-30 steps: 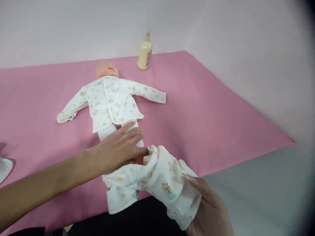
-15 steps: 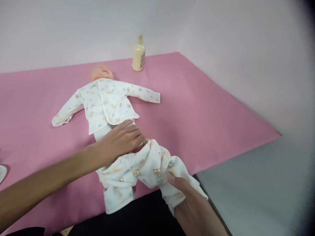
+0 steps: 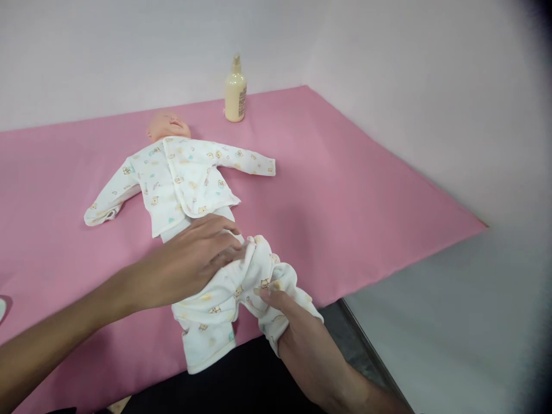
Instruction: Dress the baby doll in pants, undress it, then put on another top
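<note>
A baby doll (image 3: 168, 126) lies on its back in a white jacket (image 3: 194, 178) printed with small bears. Matching baby pants (image 3: 211, 310) cover its lower part, with white cloth showing between jacket and pants. My left hand (image 3: 194, 259) reaches across the doll's waist, its bent fingers closed at the pants' waistband; the thumb is hidden. At the pant leg on the right is my right hand (image 3: 306, 339). Its thumb presses on the outside of the bunched fabric, while the other fingers are hidden inside the leg opening. The other pant leg lies flat over the table's front edge.
A pale yellow pump bottle (image 3: 235, 95) stands at the back of the pink table cover (image 3: 345, 201). Part of a white object (image 3: 2, 309) shows at the left edge. Light walls border the table behind and to the right.
My left hand has risen from lying flat on the waist, and its fingers have bent at the waistband. My right hand has moved up and left, bunching the pant leg toward the waist.
</note>
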`<state>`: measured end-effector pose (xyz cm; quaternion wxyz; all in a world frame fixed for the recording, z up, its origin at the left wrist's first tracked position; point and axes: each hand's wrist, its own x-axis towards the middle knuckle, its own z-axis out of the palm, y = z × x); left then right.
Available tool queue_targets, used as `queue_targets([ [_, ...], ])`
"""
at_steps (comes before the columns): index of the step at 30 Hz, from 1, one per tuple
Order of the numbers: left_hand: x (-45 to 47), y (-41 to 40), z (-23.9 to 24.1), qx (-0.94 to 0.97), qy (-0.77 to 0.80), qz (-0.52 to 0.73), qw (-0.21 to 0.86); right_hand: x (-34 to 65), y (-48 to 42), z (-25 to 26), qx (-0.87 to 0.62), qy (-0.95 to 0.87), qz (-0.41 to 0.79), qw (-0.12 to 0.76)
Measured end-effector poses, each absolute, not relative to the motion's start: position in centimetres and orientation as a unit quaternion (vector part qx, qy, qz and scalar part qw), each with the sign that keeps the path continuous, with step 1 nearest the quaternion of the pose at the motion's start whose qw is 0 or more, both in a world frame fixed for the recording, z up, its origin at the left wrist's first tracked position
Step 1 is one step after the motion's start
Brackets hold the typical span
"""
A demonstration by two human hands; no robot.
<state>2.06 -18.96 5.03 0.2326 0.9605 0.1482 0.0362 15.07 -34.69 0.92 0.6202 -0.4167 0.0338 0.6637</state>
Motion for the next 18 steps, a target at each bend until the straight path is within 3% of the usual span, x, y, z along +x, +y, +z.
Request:
queue_targets([
  [6,2.2,-20.5,6.4,0.923,0.258,-0.028,0.283,14.8,-34.7,0.9,-0.418,0.04,0.664,0.619],
  [10,3.2,-19.7,5.9,0.923,0.289,-0.062,0.246,14.6,-34.7,0.6,-0.436,0.046,0.659,0.612],
  [18,2.5,-15.0,4.4,0.944,0.317,0.044,0.087,14.5,-35.3,0.3,-0.444,0.045,0.68,0.582],
])
